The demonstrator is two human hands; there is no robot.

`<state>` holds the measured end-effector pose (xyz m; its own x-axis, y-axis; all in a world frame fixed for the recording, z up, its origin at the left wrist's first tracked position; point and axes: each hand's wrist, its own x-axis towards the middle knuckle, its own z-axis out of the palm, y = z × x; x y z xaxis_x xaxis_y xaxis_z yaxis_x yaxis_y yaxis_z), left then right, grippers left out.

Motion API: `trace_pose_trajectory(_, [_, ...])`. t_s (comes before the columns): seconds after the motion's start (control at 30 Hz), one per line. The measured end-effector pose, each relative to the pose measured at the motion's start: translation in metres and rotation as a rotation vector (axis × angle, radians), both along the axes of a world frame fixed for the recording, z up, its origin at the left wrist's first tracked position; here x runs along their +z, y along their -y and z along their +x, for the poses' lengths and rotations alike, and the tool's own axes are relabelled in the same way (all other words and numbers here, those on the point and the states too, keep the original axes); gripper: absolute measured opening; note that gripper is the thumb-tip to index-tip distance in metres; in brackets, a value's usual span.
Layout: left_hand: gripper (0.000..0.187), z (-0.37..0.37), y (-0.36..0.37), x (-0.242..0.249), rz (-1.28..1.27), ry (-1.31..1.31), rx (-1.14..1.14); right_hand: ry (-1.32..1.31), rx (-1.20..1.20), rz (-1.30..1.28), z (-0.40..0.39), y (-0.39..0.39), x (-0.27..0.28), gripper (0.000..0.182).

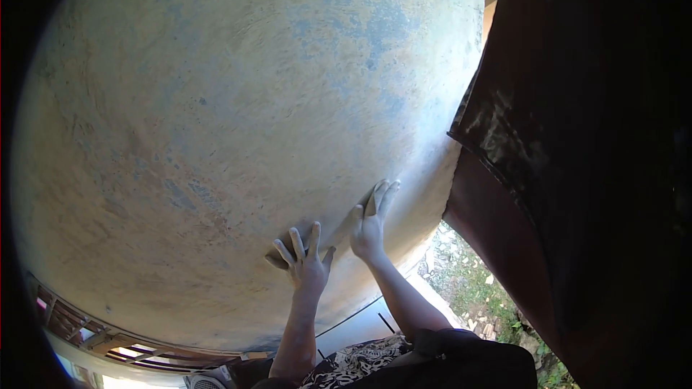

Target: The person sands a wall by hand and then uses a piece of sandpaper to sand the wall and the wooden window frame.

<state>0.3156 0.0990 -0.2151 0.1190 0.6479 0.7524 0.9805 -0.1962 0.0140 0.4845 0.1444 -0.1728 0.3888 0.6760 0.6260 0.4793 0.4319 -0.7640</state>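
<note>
A large pale wall (238, 115) with worn, blotchy bluish and brownish patches fills most of the view, bowed by the lens. Low on it, my left hand (306, 263) rests with its fingers spread and pointing up; a dark shadow lies beside it. My right hand (369, 227) is a little higher and to the right, fingers stretched out against the same surface. Whitish dust seems to coat both hands. Whether anything thin lies under either palm cannot be seen.
A dark hanging sheet or panel (562, 137) covers the right side. Below it, ground with grass and rubble (490, 295) shows. Slatted openings (122, 342) run along the lower left. My patterned clothing (367, 360) is at the bottom.
</note>
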Motion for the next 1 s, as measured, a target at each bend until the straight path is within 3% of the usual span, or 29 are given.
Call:
trace_pose_trajectory(0.1, [0.101,-0.002,0.004,0.004,-0.011,-0.097,0.051,-0.269,0.037,0.102,0.039,-0.039,-0.002,0.071])
trace_pose_trajectory(0.17, [0.1,-0.002,0.005,0.002,-0.062,-0.083,0.043,-0.404,-0.184,-0.003,0.076,-0.055,0.028,0.068])
trace_pose_trajectory(0.23, [0.101,-0.004,0.011,0.009,-0.087,-0.128,0.043,-0.486,-0.272,-0.066,0.13,-0.095,0.017,0.07])
trace_pose_trajectory(0.33, [0.103,-0.011,0.024,0.02,-0.15,-0.2,-0.011,-0.643,-0.154,0.07,0.147,-0.104,0.031,0.072])
trace_pose_trajectory(0.37, [0.104,-0.013,0.025,0.025,-0.19,-0.221,-0.062,-0.56,-0.237,-0.072,0.139,-0.101,0.031,0.067])
trace_pose_trajectory(0.43, [0.103,-0.014,0.03,0.032,-0.234,-0.199,-0.077,-0.406,-0.209,-0.087,0.073,-0.05,0.072,0.065])
trace_pose_trajectory(0.5, [0.102,-0.014,0.04,0.046,-0.283,-0.184,-0.098,-0.539,0.134,0.279,0.006,-0.033,0.057,0.069])
trace_pose_trajectory(0.57, [0.1,-0.014,0.048,0.079,-0.03,0.194,-0.17,0.108,-0.064,0.172,-0.025,0.0,0.026,0.075])
trace_pose_trajectory(0.6, [0.1,-0.021,0.045,0.095,-0.025,0.182,-0.183,0.097,-0.078,0.179,-0.019,-0.003,0.017,0.075])
trace_pose_trajectory(0.67, [0.09,-0.043,0.034,0.125,0.316,0.233,0.036,0.353,0.025,0.158,0.012,-0.014,-0.012,0.076])
trace_pose_trajectory(0.7, [0.09,-0.049,0.028,0.128,0.317,0.231,0.032,0.311,-0.012,0.102,0.024,-0.021,-0.011,0.073])
trace_pose_trajectory(0.77, [0.077,-0.058,0.014,0.125,0.509,0.032,0.18,-0.017,-0.026,0.082,0.052,-0.03,0.015,0.068])
trace_pose_trajectory(0.83, [0.07,-0.057,0.001,0.113,0.546,-0.004,0.201,-0.27,-0.146,0.105,0.075,-0.049,0.039,0.061])
trace_pose_trajectory(0.93, [0.062,-0.053,0.0,0.11,0.591,-0.035,0.228,-0.356,-0.318,0.093,0.074,-0.077,0.056,0.059])
trace_pose_trajectory(0.97, [0.061,-0.054,0.0,0.11,0.599,-0.04,0.219,-0.543,-0.125,0.112,0.07,-0.104,0.036,0.058])
trace_pose_trajectory(1.0, [0.061,-0.055,0.0,0.109,0.608,-0.045,0.21,-0.541,-0.124,0.11,0.055,-0.09,0.048,0.058])
